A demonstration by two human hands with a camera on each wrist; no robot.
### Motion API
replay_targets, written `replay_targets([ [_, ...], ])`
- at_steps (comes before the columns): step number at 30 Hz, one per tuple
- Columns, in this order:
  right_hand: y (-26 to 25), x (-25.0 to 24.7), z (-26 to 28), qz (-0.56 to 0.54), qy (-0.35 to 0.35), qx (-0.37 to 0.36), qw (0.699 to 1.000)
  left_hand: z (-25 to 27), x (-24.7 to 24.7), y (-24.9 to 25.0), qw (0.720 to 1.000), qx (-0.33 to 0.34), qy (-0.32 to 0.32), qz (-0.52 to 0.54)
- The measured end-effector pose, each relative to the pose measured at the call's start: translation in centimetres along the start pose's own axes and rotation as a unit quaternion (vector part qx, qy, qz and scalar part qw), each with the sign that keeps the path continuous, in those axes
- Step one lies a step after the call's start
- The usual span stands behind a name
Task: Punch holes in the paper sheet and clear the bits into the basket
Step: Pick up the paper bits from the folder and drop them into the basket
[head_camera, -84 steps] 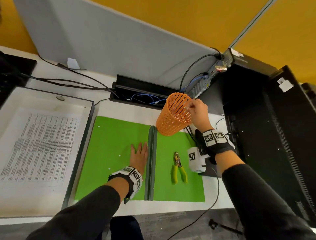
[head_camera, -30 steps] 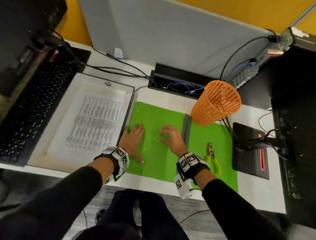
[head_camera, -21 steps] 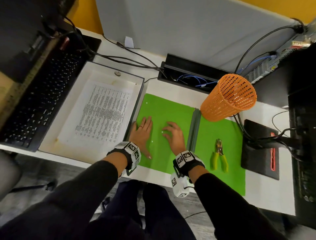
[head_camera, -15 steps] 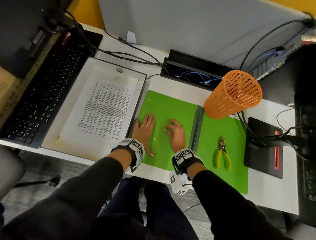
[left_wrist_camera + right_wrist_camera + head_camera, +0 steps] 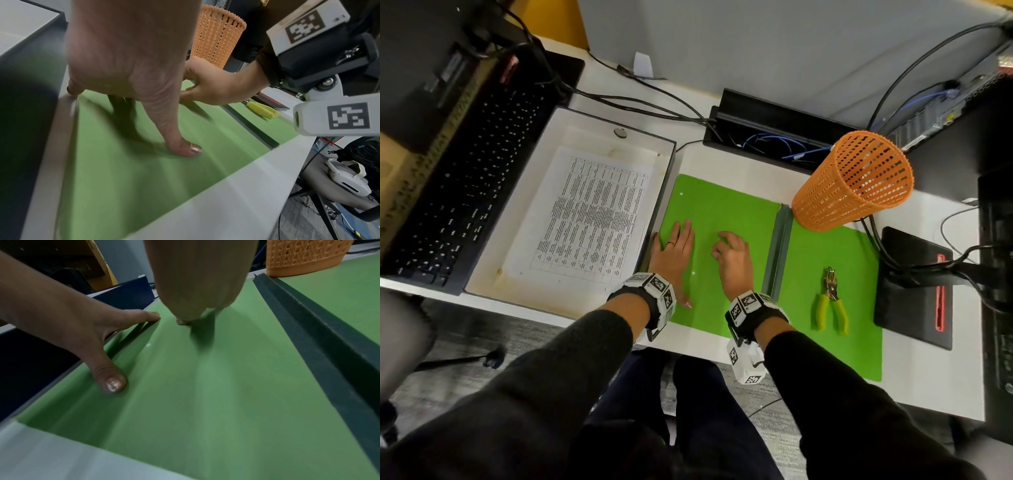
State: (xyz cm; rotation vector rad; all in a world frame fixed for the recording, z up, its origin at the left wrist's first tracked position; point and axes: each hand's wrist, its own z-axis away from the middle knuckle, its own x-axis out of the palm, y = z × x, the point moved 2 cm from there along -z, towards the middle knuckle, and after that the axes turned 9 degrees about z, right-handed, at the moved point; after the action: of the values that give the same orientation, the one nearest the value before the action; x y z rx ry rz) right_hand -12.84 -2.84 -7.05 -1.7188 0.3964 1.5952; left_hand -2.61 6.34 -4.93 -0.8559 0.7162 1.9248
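Hands first, nearest the desk edge. Left hand [image 5: 673, 251] lies flat, fingers straight, pressing the left leaf of the open green card folder [image 5: 722, 219], which serves as landmark. Right hand [image 5: 732, 260] sits just right of it on the same leaf, fingers curled with tips down; whether a bit is pinched cannot be told.

Small white paper bits [image 5: 693, 273] lie on that leaf, one between the hands and another [image 5: 681, 194] at its far left corner. Judgement: weightless, flat, prone to cling or scatter; better pinched singly or swept together than scooped.

Yellow-handled metal hole punch pliers [image 5: 831, 299] lie untouched on the folder's right leaf, beyond the dark spine [image 5: 777, 253].

Printed white paper sheet [image 5: 592, 212] rests in a shallow white box tray [image 5: 530, 192] just left of the folder. Judgement: limp, light; take by an edge.

Orange perforated plastic basket [image 5: 852, 181] stands on the folder's far right corner. Judgement: light, easily tipped.
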Motion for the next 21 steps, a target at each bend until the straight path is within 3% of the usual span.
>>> replay_targets([
  [11,-0.5,0.0,0.0,0.103,-0.018,-0.014,0.994,0.0,-0.3,0.2,1.000,-0.002,-0.003,-0.006],
  [21,-0.3,-3.9,-2.2,0.031,0.008,-0.020,0.999,0.4,-3.3,3.0,0.997,-0.053,-0.023,-0.056],
])
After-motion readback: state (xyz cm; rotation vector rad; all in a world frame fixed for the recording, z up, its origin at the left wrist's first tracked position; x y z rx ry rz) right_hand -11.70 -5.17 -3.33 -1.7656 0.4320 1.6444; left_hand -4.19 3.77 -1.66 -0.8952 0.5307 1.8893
